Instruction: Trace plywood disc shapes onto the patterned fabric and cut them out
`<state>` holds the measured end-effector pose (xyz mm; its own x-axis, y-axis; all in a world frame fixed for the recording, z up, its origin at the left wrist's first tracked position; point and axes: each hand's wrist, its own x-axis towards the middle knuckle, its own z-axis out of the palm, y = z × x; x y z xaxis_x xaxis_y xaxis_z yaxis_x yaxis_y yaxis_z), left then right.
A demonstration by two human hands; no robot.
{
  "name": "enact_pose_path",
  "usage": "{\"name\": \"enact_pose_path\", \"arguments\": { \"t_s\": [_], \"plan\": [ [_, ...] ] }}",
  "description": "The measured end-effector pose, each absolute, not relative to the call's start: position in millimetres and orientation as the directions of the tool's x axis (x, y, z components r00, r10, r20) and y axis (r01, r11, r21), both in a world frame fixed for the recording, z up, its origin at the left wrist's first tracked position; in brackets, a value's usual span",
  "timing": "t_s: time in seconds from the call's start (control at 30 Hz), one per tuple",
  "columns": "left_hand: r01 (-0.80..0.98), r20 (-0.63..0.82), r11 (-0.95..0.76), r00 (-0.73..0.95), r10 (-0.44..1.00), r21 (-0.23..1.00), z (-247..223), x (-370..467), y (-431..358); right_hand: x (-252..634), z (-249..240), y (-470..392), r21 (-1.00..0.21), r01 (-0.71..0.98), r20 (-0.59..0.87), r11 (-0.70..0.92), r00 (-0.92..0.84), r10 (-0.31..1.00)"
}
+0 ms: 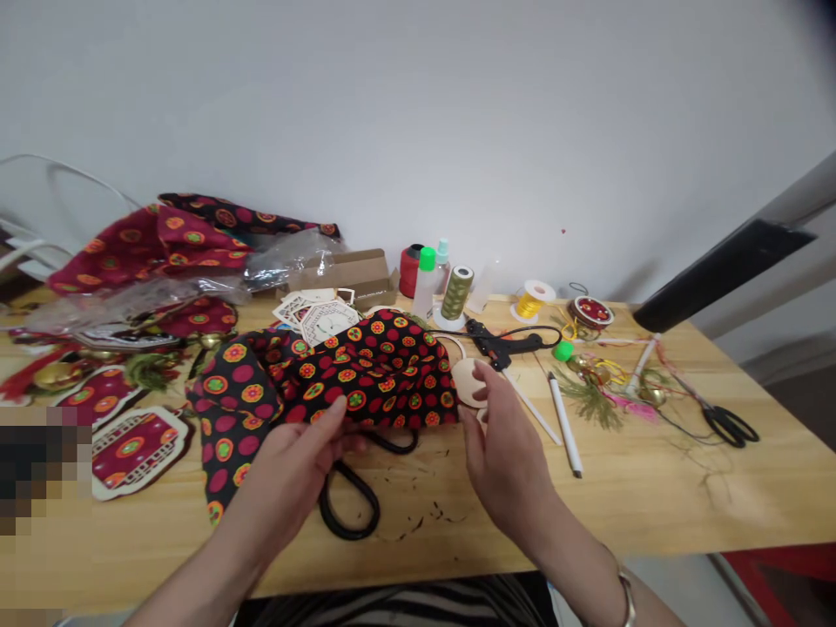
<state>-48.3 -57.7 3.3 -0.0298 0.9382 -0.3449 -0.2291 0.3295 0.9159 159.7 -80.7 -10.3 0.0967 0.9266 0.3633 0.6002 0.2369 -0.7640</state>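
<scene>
My left hand pinches the lower edge of a black fabric printed with red dots and orange-green flowers. The thumb lies on top of the cloth; the other fingers are partly hidden beneath it. My right hand grips a pale round disc between thumb and fingers, beside the fabric's right edge. Black scissor handles stick out from under the cloth near my left hand, and the blades are hidden.
Behind lie a glue gun, a green thread spool, a yellow thread spool and green-capped bottle. A white pen and other scissors lie right. Patterned ornaments sit left; a wall stands behind.
</scene>
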Motion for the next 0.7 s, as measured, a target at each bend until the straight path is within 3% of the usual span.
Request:
{"name": "enact_pose_path", "arguments": {
  "t_s": [0.03, 0.1, 0.2, 0.3, 0.5, 0.7],
  "plan": [
    [-0.337, -0.361, 0.333, -0.022, 0.932, 0.881, 4, -48, -53, 154, -8, -86, -0.647, 0.702, 0.442, 0.298, 0.026, 0.897],
    [-0.454, -0.347, 0.305, -0.01, 0.938, 0.837, 6, -46, -44, 140, -5, -95, -0.471, 0.749, 0.457, 0.467, -0.245, 0.855],
    [-0.501, -0.311, 0.263, -0.012, 0.95, 0.824, 11, -45, -35, 115, -3, -101, -0.31, 0.744, 0.25, 0.592, -0.537, 0.806],
    [-0.493, -0.281, 0.246, 0.004, 0.96, 0.834, 16, -45, -30, 96, -1, -95, -0.203, 0.772, 0.11, 0.602, -0.593, 0.798],
    [-0.431, -0.249, 0.223, -0.003, 0.969, 0.874, 23, -44, -28, 109, 8, -88, -0.116, 0.777, 0.013, 0.619, -0.622, 0.783],
    [-0.453, -0.269, 0.208, -0.074, 0.96, 0.867, 17, -48, -38, 162, 18, -119, -0.238, 0.796, -0.058, 0.557, -0.584, 0.81]
  ]
}}
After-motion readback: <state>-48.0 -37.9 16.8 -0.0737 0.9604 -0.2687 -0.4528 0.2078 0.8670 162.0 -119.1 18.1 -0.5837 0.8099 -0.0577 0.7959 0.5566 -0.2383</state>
